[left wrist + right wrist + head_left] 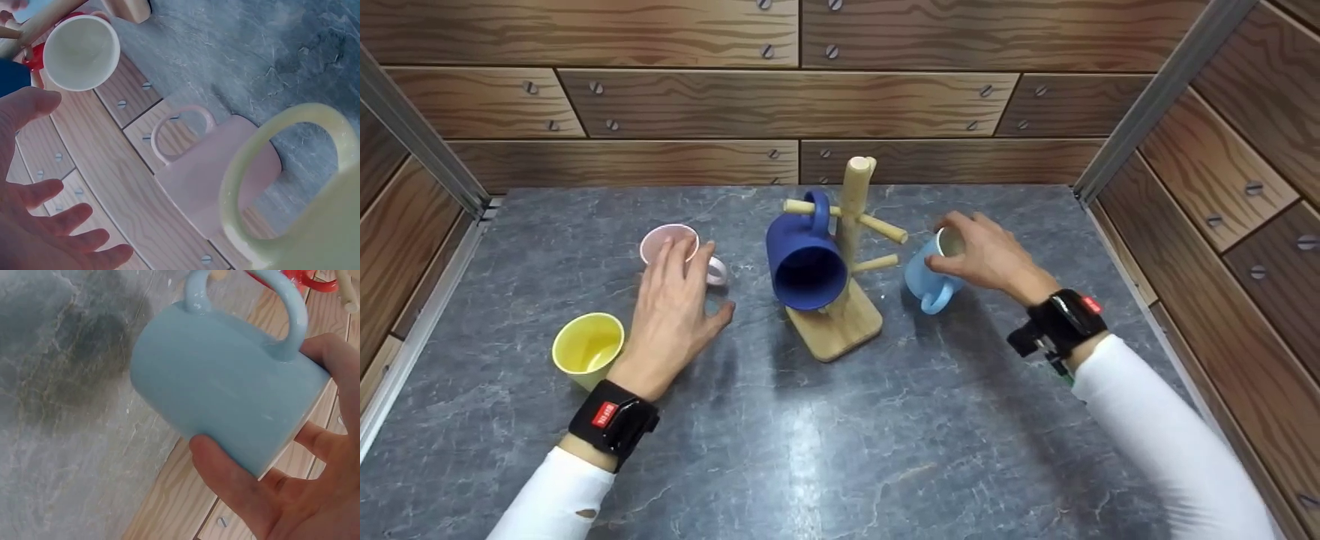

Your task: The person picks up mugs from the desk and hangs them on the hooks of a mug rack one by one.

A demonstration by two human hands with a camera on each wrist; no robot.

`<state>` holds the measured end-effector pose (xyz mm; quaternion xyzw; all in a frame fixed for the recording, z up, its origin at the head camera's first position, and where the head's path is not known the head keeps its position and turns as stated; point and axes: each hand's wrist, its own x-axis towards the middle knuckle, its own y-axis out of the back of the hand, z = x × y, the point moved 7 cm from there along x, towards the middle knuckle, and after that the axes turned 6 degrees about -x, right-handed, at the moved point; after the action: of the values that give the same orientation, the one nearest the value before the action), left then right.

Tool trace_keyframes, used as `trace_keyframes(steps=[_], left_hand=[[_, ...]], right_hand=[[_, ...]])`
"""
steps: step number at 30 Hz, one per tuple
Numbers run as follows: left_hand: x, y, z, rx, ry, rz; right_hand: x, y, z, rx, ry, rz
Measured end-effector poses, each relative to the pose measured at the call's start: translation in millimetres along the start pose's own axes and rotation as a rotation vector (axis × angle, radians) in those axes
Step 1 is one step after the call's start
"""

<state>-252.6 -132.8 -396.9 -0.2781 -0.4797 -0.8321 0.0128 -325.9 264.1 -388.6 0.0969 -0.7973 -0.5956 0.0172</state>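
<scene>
My left hand (pixel 671 311) hovers with fingers extended over a pink mug (pixel 647 255). In the left wrist view the hand's fingers are spread and hold nothing, apart from the pink mug (pixel 211 174). A yellow mug (pixel 585 352) stands beside the left wrist. By its rim, my right hand (pixel 990 255) grips a light blue mug (pixel 922 274), thumb and fingers on opposite sides. This mug (pixel 219 382) looks tilted; whether its base touches the table cannot be told. Between the hands stands a wooden mug rack (pixel 855 217) with a dark blue mug (pixel 791 251) hanging by its handle.
A red mug with a white inside (pixel 81 53) hangs on the rack, seen in the left wrist view. Bare pegs (pixel 885 229) of the rack point right, toward the right hand. Wood-patterned walls (pixel 780 105) enclose the grey marbled table (pixel 825 450).
</scene>
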Motion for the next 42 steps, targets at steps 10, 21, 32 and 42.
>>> trace_keyframes(steps=[10, 21, 32, 42], left_hand=[[-12.8, -9.2, -4.9, 0.063, -0.044, -0.045], [-32.0, -27.2, -3.0, 0.029, -0.109, -0.069], [-43.8, -51.7, 21.5, -0.256, -0.048, -0.231], [-54.6, -78.2, 55.1, -0.48, -0.064, -0.406]], right_hand=[[-18.3, -1.6, 9.5, 0.159, -0.006, -0.021], [-40.5, -15.4, 10.5, 0.411, -0.075, -0.109], [-57.8, -33.5, -9.2, 0.603, -0.104, -0.179], [-73.2, -65.9, -35.9, 0.833, -0.112, -0.284]])
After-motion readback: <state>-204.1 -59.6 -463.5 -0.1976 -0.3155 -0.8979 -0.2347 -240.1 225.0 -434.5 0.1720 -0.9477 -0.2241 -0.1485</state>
